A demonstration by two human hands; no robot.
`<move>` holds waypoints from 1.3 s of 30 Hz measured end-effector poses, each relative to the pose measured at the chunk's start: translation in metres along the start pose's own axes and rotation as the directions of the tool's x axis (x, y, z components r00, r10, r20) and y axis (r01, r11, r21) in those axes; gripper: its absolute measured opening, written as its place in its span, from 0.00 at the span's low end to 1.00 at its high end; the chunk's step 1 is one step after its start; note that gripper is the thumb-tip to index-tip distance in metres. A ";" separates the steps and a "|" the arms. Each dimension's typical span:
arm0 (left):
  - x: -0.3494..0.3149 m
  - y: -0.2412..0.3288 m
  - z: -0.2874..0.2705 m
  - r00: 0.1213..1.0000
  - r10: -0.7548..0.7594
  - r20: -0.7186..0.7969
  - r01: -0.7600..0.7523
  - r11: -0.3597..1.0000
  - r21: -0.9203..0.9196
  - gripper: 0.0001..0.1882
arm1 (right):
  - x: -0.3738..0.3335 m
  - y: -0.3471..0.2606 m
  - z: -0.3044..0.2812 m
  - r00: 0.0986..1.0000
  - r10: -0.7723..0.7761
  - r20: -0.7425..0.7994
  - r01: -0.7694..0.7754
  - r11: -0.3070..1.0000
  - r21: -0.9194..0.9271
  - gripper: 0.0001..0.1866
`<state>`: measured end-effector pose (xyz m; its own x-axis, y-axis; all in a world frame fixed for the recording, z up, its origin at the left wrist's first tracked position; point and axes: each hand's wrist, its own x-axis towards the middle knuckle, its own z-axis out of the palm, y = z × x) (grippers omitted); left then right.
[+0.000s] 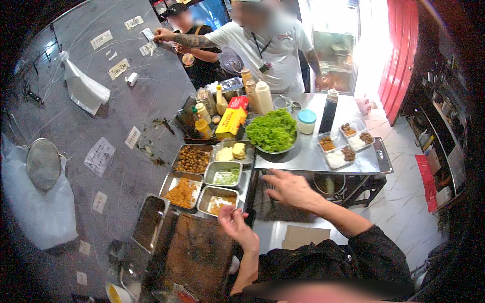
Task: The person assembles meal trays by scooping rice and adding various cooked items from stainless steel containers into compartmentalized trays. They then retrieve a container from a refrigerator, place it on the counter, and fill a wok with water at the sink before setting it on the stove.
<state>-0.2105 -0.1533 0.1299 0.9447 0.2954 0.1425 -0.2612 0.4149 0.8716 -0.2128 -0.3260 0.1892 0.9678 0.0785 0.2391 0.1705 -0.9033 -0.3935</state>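
My left hand [238,228] hovers at the near edge of a metal pan [205,206] with a little orange food in it. Its fingers are loosely curled and apart, with nothing seen in them. Stretched forward past the counter edge, my right hand [291,189] has spread fingers and holds nothing. Beside the left hand are a pan of chopped greens [225,174], a pan of orange shredded food [183,192] and a pan of browned round pieces [192,159]. Pale yellow blocks [231,152] sit behind them. A dark griddle [194,252] lies below.
A bowl of lettuce [273,130], sauce bottles [263,97], a yellow-red box [233,118] and filled clear food trays [337,157] crowd the steel table [308,162]. Two people stand beyond; one in a white shirt [273,48] touches a paper slip [148,34] on the wall. A strainer [44,164] hangs left.
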 end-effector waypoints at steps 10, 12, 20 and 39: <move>-0.239 -0.100 0.215 0.771 -0.161 0.616 0.200 0.980 0.006 0.17 | -0.265 0.199 -0.144 0.816 0.458 -0.352 -0.484 0.875 0.017 0.19; -0.276 -0.104 0.253 0.672 -0.204 0.712 0.257 0.966 0.034 0.17 | -0.307 0.218 -0.176 0.746 0.535 -0.397 -0.553 0.829 0.079 0.18; -0.386 -0.149 0.356 0.311 -0.335 0.889 0.377 0.903 0.208 0.15 | -0.416 0.294 -0.241 0.484 0.746 -0.457 -0.768 0.613 0.187 0.18; -0.469 -0.274 0.606 0.462 -0.372 0.805 0.261 0.925 0.277 0.11 | -0.457 0.607 -0.354 0.625 0.677 -0.389 -0.688 0.713 0.137 0.17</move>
<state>-0.4619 -0.9271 0.1082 0.6934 -0.7105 0.1197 0.0597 0.2222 0.9732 -0.6171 -1.0594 0.1550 0.6482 -0.7265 0.2282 -0.5186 -0.6406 -0.5663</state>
